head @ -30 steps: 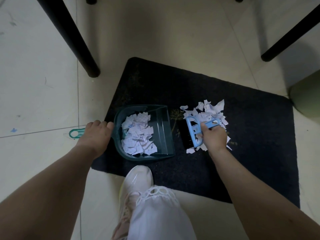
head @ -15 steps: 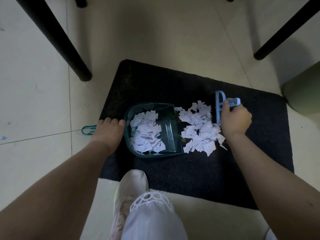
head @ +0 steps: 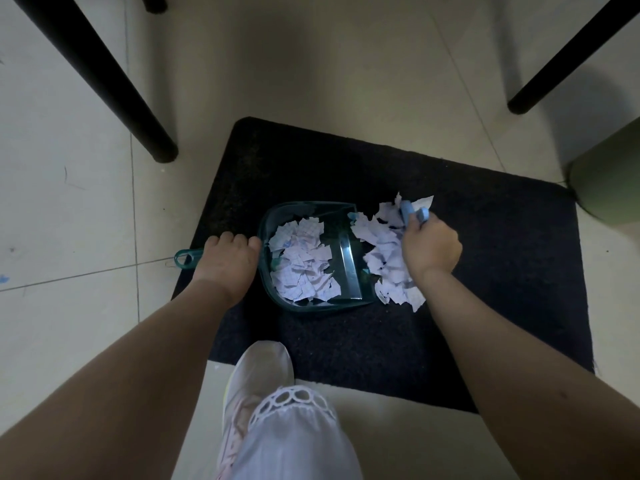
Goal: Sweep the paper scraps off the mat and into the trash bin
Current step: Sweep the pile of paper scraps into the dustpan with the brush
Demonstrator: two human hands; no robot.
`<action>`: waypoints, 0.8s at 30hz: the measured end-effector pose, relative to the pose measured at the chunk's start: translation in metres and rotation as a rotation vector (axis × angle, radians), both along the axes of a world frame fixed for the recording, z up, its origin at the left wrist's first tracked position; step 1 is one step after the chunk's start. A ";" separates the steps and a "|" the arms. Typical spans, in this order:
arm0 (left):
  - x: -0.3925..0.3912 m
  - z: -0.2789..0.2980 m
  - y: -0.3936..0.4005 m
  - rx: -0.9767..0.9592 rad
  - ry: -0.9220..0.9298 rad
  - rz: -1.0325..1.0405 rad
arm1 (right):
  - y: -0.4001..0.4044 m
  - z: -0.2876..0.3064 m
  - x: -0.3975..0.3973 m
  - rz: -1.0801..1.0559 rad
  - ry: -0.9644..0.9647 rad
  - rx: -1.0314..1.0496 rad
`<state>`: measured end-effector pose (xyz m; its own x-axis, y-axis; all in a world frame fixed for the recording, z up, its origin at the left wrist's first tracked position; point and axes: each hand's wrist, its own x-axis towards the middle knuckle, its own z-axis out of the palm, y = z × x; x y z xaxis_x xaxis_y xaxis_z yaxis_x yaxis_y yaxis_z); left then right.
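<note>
Your right hand [head: 431, 251] curls around the blue brush [head: 414, 213], and it covers nearly all of the tool: only a bit of blue handle shows at the hand's 12 o'clock, the bristles buried under paper. Your left hand [head: 230, 259] grips the dustpan [head: 346, 261] handle, hiding all but the looped end poking out at 9 o'clock over the mat's edge. One heap of paper scraps [head: 301, 268] already lies inside the pan; a second heap [head: 384, 258] sits on the black mat [head: 485, 271] right against the pan's open lip, between it and your brush hand. At 3 o'clock of the mat, a green container [head: 609, 181], probably the trash bin, is cut off by the frame, so its opening cannot be seen. Two dark furniture legs [head: 104, 81] stand at 10 and 2 o'clock, their tops out of view. The mat lies bare from 12 to 3 o'clock, with pale floor tiles [head: 62, 202] beyond. Your shoe [head: 256, 379] toes the near edge at 6 o'clock.
</note>
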<state>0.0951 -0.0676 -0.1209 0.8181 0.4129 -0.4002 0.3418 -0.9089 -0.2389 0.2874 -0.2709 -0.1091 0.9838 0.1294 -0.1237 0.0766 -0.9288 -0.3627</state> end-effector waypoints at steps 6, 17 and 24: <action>0.001 0.000 -0.002 -0.019 -0.008 0.003 | 0.010 0.002 -0.013 0.067 0.039 0.106; 0.001 -0.001 -0.002 -0.024 0.004 0.009 | 0.013 -0.001 -0.026 0.142 0.007 -0.002; 0.000 0.000 -0.002 -0.027 0.000 0.010 | 0.039 0.003 -0.057 0.232 0.032 0.114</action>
